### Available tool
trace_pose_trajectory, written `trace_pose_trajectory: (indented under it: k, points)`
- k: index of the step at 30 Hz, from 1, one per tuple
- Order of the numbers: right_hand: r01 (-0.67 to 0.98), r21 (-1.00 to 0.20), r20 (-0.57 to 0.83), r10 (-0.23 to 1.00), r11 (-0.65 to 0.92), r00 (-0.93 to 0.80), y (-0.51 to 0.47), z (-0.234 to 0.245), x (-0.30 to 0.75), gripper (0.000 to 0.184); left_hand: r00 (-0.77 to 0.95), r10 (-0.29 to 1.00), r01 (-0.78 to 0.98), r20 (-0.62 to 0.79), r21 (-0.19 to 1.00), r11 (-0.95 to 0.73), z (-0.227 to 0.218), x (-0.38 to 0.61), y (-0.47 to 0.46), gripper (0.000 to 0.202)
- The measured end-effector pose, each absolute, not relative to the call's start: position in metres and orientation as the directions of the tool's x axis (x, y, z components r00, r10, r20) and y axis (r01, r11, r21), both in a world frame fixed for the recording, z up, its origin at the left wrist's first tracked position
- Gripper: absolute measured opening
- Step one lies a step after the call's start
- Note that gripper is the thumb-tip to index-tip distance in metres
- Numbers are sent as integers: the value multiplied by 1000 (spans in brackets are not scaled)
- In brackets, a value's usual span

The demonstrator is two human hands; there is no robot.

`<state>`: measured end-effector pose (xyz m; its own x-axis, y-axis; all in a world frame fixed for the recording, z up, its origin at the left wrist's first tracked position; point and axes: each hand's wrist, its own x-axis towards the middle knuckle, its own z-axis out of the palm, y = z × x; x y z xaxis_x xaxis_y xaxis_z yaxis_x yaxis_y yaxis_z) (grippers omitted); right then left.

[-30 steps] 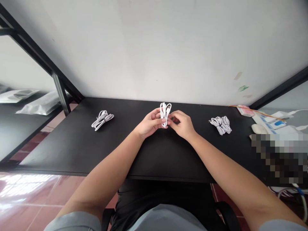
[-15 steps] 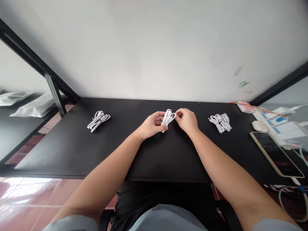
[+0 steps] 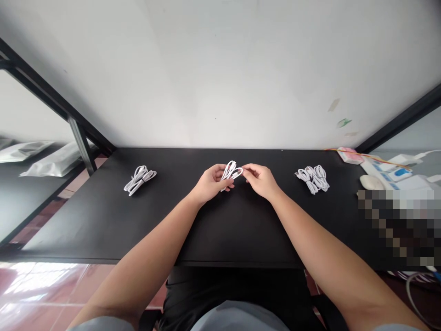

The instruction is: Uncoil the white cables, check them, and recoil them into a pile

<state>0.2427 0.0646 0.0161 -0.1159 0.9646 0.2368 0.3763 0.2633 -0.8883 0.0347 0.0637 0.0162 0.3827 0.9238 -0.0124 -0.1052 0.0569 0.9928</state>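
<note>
My left hand (image 3: 210, 183) is closed around a coiled white USB cable (image 3: 228, 171), with the thumb in front and the fingers behind. The coil is held above the black table, its loops fanned upward and to the right. At the coil's right side my right hand (image 3: 260, 178) pinches the edge of a loop between thumb and fingertips. A bundled white cable (image 3: 139, 180) lies on the left of the table. Off to the right, more white cable bundles (image 3: 313, 178) lie side by side.
The black table (image 3: 241, 230) backs onto a white wall. Along its right edge are a power strip (image 3: 379, 170) with plugged-in chargers, a white mouse-like object (image 3: 371, 182) and a pixelated area. Clear plastic bags (image 3: 57, 158) lie on a surface at far left.
Both hands have shifted slightly left with the cable. The loops now spread a little wider, and the right fingers have come onto the loop's edge. The view has tilted slightly.
</note>
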Motion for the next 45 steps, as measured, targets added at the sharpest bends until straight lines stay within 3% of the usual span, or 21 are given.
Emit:
trace_pose_trajectory:
  k: [6, 11, 17, 27, 32, 37, 45]
  points:
    - [36, -996, 70, 978, 78, -198, 62, 20, 239, 21, 393, 919, -71, -38, 995, 71, 21, 34, 60, 44]
    - [-174, -981, -29, 951, -86, -307, 61, 21, 240, 18, 400, 917, -95, -12, 994, 54, 24, 35, 58, 44]
    - [-59, -998, 34, 947, 16, -318, 61, 18, 239, 22, 396, 917, -5, 48, 999, -50, 21, 34, 59, 39]
    - [77, -996, 7, 939, 35, -344, 58, 21, 238, 34, 391, 920, 19, 28, 999, -38, 15, 35, 60, 42]
    - [77, -995, 34, 944, 62, -329, 58, 19, 237, 30, 343, 939, -14, 14, 1000, -9, 22, 36, 59, 36]
    - [56, -997, 34, 945, 55, -325, 59, 19, 236, 23, 323, 942, 33, 90, 994, -107, 21, 34, 58, 48]
    - [32, -998, 46, 945, 60, -322, 61, 13, 235, 24, 367, 927, 51, 79, 993, -105, 21, 33, 57, 47]
